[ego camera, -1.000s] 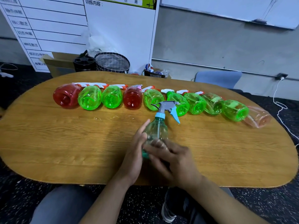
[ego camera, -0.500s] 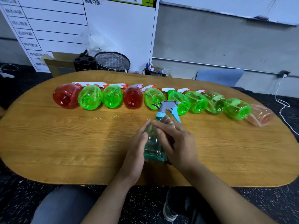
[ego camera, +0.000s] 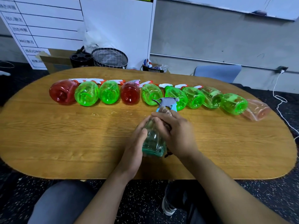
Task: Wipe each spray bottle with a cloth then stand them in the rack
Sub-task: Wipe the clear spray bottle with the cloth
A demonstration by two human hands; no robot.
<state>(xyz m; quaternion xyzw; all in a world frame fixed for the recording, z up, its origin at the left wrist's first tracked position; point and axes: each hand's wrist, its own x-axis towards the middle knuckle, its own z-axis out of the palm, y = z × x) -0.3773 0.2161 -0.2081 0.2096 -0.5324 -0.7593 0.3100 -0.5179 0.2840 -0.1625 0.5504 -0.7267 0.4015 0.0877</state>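
1 teal spray bottle (ego camera: 153, 139) stands near the table's (ego camera: 48, 143) front edge w/ both hands curled round it: left hand (ego camera: 135, 143) on its side, right hand (ego camera: 176, 133) up near the neck. Behind it lie 10 more bottles in a row: 7 green (ego camera: 86, 93), 2 red (ego camera: 62, 92) & 1 pale pink (ego camera: 257, 109).

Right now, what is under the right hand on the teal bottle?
The right hand covers the teal bottle's upper side. A dark scrap shows below the palm, perhaps the cloth; the rest is hidden.
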